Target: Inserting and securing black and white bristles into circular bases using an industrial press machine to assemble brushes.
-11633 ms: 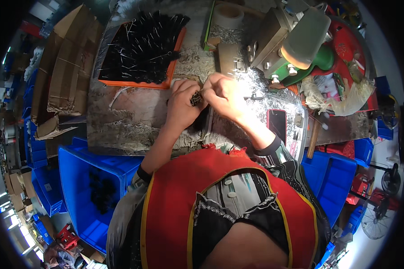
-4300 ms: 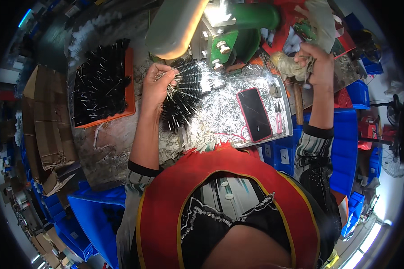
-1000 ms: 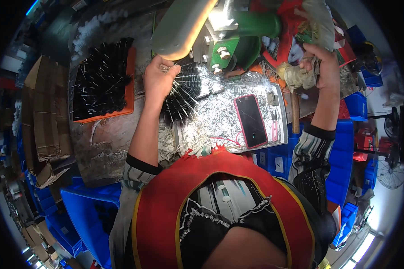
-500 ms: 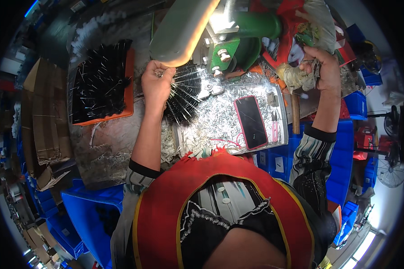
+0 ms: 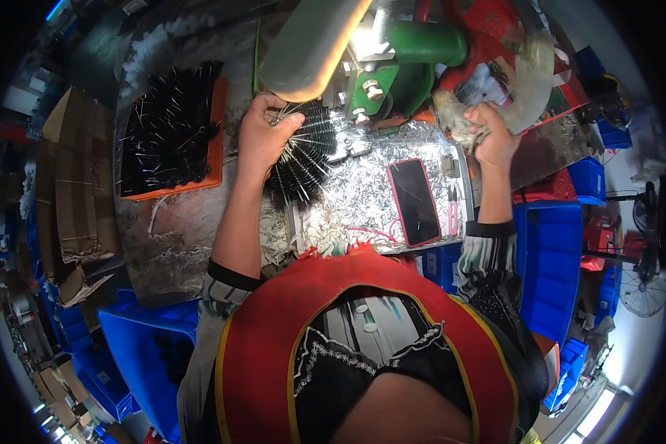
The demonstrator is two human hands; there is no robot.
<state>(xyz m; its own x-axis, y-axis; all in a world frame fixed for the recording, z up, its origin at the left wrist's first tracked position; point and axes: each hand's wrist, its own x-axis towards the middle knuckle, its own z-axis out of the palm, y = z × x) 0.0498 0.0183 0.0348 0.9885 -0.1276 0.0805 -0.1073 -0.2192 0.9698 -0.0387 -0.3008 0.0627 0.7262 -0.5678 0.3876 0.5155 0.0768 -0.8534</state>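
Observation:
Fanned out under the lamp [image 5: 311, 48] is a bunch of thin black wire-stemmed brushes [image 5: 303, 166]. My left hand [image 5: 263, 144] pinches their gathered ends between thumb and fingers. The brushes lie beside the small metal fixture [image 5: 350, 146] at the foot of a green hand press [image 5: 425, 42]. On the right, my right hand [image 5: 496, 137] is closed round the cloth-wrapped end of a handle [image 5: 448, 111] by the press's red arm. Its fingers partly cover the wrapping.
An orange tray [image 5: 216, 159] heaped with black brushes [image 5: 166, 126] stands at the left. A phone with a red case [image 5: 413, 201] and pink thread snips [image 5: 452, 211] lie on the foil-like work surface [image 5: 348, 211]. Blue bins [image 5: 547, 274] and a cardboard box [image 5: 81, 185] flank the bench.
My right hand has swung left and slightly nearer with the wrapped handle. My left hand has shifted a little up and to the right, still pinching the brushes.

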